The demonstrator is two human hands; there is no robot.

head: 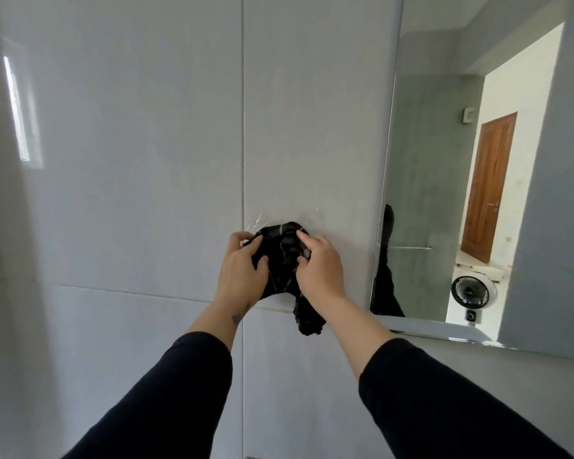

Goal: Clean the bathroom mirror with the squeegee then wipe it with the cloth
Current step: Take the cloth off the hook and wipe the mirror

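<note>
A dark cloth point(284, 260) with pale stripes hangs bunched against the grey tiled wall, by a clear hook point(257, 221) stuck to the tile. My left hand point(239, 270) grips the cloth's left side. My right hand point(318, 270) grips its right side, fingers pressed into the folds. A tail of the cloth dangles below my right wrist. The mirror point(421, 193) is on the wall to the right, apart from both hands. No squeegee is in view.
Large grey wall tiles point(146, 160) fill the left and centre. The mirror reflects a wooden door point(487, 187), a white fan point(473, 291), a towel bar point(410, 248) and a dark sleeve at its left edge.
</note>
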